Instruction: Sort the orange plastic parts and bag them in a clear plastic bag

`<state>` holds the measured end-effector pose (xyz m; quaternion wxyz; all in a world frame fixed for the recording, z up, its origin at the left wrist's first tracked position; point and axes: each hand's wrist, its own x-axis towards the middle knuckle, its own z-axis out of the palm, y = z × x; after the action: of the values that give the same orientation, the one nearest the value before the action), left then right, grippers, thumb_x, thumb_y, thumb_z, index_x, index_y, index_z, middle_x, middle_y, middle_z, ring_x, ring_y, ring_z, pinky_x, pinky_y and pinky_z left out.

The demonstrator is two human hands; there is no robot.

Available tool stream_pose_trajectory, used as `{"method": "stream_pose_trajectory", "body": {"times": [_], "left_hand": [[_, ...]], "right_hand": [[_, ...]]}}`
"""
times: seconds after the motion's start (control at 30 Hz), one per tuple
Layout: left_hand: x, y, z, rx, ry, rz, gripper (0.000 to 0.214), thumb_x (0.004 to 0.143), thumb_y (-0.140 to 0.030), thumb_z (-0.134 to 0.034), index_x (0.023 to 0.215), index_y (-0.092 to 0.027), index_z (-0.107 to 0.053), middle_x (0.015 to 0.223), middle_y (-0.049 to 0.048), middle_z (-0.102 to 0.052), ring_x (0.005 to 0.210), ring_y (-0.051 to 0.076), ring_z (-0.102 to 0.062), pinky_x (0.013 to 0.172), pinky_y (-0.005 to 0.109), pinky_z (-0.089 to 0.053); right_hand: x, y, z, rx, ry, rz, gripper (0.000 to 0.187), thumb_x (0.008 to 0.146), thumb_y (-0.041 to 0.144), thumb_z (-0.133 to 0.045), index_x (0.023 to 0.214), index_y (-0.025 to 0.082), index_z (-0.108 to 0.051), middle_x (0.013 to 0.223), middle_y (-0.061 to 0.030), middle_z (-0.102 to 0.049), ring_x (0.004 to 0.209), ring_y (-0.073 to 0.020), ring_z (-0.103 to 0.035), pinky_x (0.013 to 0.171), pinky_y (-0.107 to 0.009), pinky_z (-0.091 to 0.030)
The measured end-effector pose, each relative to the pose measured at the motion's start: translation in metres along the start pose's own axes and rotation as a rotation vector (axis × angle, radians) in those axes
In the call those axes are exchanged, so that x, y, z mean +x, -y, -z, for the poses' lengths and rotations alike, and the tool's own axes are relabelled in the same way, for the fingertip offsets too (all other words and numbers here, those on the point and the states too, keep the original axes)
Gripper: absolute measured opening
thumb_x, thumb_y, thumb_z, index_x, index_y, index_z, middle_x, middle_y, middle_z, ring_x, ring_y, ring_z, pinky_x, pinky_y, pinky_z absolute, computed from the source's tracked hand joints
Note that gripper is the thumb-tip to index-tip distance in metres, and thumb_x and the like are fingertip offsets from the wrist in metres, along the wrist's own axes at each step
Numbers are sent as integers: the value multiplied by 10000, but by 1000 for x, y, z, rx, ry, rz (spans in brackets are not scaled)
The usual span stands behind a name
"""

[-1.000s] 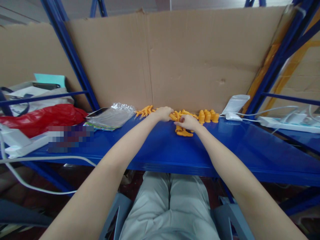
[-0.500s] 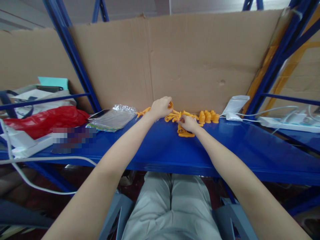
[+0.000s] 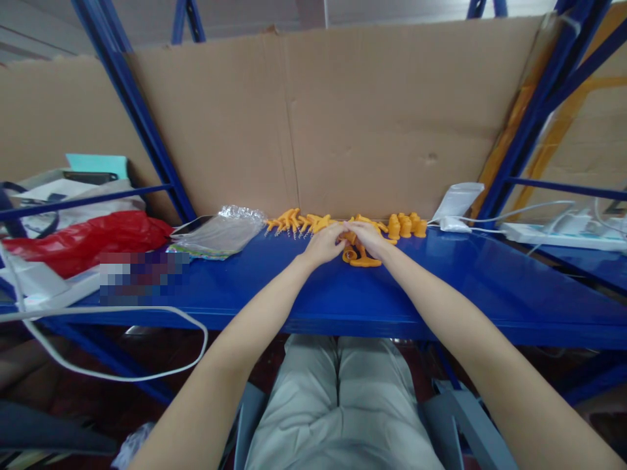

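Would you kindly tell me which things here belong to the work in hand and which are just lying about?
Apparently in use:
- orange pieces with metal spirals
- upright orange pieces
- orange handle near the hands

Apparently just lying about:
- red bag
- clear plastic packet
- white power strip at far right

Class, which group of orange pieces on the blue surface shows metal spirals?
The leftmost row, between the clear plastic bag and the left hand. Silvery spirals jut from it; none show on the other orange pieces.
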<state>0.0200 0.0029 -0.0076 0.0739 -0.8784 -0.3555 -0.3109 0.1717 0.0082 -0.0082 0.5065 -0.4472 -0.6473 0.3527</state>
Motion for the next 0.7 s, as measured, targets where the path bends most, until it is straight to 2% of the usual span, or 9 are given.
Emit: {"method": "stream_pose_trajectory", "body": {"times": [0.1, 0.2, 0.37, 0.5, 0.57, 0.7], "left_hand": [[3, 9, 5, -30, -28, 12, 285, 871, -90, -502, 1031, -203, -710, 991, 45, -678, 971, 183, -642, 927, 355, -512], [2, 18, 9, 6, -71, 41, 312, 857, -101, -519, 1075, -200, -720, 1025, 60, -666, 1014, 197, -622, 968, 376, -488], [-3, 32, 7, 80, -112, 112, 308, 834, -140, -573, 1111, -188, -697, 1206, 95, -626, 1149, 246, -584, 1030, 427, -454], [-5, 35, 6, 74, -145, 205, 384, 842, -213, -640, 1224, -177, -645, 1377, 143, -550, 1245, 274, -558, 1031, 424, -470], [-5, 34, 8, 57, -114, 254, 419, 850, -249, -659, 1262, -186, -623, 1324, 134, -605, 1203, 264, -597, 1000, 399, -495], [-4, 29, 8, 27, 0, 307, 430, 860, -245, -654, 1283, -184, -606, 1080, 84, -726, 1013, 221, -684, 919, 331, -524]], "right_hand": [[1, 1, 3, 11, -31, -23, 178, 909, 276, -589, 830, 164, -703, 872, -40, -726, 779, -129, -644, 724, -247, -529], [2, 4, 5, 39, -56, -28, 110, 878, 241, -653, 808, 165, -690, 821, -27, -704, 698, -109, -628, 670, -237, -537], [1, 7, 7, 45, -86, -46, 61, 845, 175, -688, 788, 155, -690, 785, -23, -693, 659, -98, -624, 649, -237, -550], [1, 8, 11, -7, -98, -20, 48, 831, 201, -698, 824, 154, -702, 780, -13, -697, 648, -90, -607, 649, -225, -547], [1, 8, 13, -20, -116, -12, 60, 827, 214, -699, 832, 154, -706, 780, -10, -698, 643, -88, -596, 637, -215, -541], [2, 8, 17, -1, -141, -36, 59, 829, 182, -694, 779, 150, -691, 747, 1, -676, 572, -67, -547, 594, -198, -508]]}}
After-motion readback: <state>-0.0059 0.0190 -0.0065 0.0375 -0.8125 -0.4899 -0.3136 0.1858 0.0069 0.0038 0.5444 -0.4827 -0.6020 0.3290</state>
